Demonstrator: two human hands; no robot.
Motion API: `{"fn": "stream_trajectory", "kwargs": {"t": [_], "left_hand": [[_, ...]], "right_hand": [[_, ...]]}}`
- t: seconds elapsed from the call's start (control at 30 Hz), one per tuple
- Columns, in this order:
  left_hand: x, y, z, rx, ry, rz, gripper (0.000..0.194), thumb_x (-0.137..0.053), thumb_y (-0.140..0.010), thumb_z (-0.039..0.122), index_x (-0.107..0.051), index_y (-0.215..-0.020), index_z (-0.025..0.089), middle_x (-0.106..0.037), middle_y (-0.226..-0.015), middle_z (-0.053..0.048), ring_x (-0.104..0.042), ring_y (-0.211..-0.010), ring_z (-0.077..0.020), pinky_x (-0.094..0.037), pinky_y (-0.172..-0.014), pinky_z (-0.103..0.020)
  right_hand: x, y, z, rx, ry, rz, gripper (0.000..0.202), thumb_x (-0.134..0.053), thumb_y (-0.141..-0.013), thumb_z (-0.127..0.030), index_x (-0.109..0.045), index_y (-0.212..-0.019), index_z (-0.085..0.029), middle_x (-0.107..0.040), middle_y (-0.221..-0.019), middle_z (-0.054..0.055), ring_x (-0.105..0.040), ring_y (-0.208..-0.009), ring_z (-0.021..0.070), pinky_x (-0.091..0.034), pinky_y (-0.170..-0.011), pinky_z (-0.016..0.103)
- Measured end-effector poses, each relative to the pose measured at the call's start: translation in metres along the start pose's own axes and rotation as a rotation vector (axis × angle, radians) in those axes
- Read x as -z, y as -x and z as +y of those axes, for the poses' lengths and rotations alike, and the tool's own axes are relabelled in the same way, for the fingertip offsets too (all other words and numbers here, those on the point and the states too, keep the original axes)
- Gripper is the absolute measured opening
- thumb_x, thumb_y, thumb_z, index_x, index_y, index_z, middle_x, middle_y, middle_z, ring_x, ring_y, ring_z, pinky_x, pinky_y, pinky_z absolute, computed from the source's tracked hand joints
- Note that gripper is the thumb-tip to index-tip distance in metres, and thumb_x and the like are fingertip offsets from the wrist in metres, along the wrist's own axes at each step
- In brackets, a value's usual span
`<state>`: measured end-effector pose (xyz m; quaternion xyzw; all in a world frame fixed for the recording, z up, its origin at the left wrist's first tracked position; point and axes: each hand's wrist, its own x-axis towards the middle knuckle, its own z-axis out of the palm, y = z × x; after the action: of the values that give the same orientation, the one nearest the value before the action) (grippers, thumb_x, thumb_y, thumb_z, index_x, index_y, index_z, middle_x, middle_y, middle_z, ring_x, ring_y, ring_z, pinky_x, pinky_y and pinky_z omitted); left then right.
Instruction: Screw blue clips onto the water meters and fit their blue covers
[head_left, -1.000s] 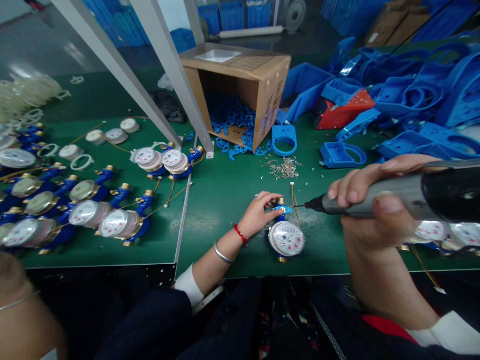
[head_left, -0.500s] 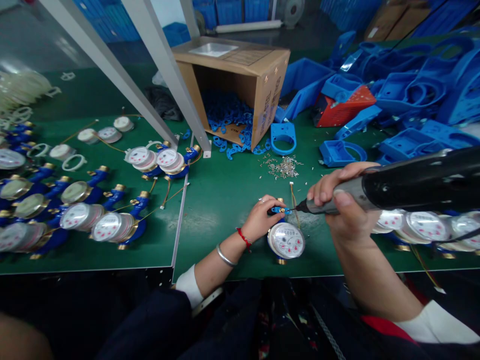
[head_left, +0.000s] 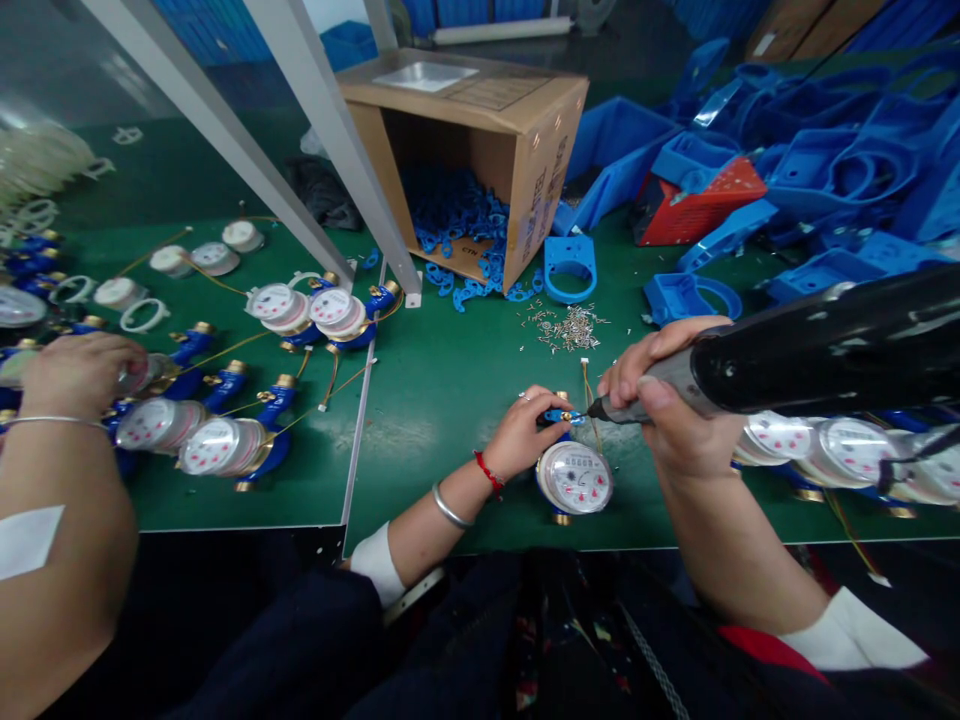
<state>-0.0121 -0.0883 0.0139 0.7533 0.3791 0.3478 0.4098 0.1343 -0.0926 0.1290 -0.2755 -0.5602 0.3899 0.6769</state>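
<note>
My left hand (head_left: 523, 432), with a red string and a silver bangle at the wrist, pinches a small blue plastic clip (head_left: 564, 416) at the upper pipe end of a water meter (head_left: 576, 478). The meter rests on the green table, its round dial facing up. Wrapped in my right hand (head_left: 675, 395) is a black and grey power screwdriver (head_left: 795, 350), held almost level. Its tip points left and meets the clip; whether a screw is there is too small to tell. A thin wire with a white plug (head_left: 585, 362) lies behind the meter.
Loose screws (head_left: 574, 328) lie behind the meter. A cardboard box (head_left: 551, 190) on its side spills blue clips. Blue plastic housings (head_left: 825, 170) pile up at right. More meters (head_left: 217, 445) stand at left, where a co-worker's hand (head_left: 79, 370) reaches in. A metal post (head_left: 337, 150) rises between.
A co-worker's arm has come in from the left and its hand is over the meters there. My hands, the clip and the screwdriver keep nearly the same place; the view has shifted slightly.
</note>
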Motion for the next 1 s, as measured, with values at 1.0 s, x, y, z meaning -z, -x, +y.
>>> {"fn": "stream_trajectory", "kwargs": {"t": [1.0], "left_hand": [[0.019,-0.113,-0.056,0.047,-0.714,0.033,0.008,-0.054,-0.082,0.012,-0.061,-0.078,0.013,-0.061,-0.086,-0.009,-0.056,-0.09,-0.0213,-0.04,-0.089,-0.036]], "right_hand": [[0.022,0.014,-0.066,0.176,-0.041,0.114,0.031,-0.068,-0.066,-0.022,-0.058,-0.095,-0.022,-0.056,-0.057,-0.004,-0.05,-0.045,0.0132,-0.044,-0.044,0.032]]}}
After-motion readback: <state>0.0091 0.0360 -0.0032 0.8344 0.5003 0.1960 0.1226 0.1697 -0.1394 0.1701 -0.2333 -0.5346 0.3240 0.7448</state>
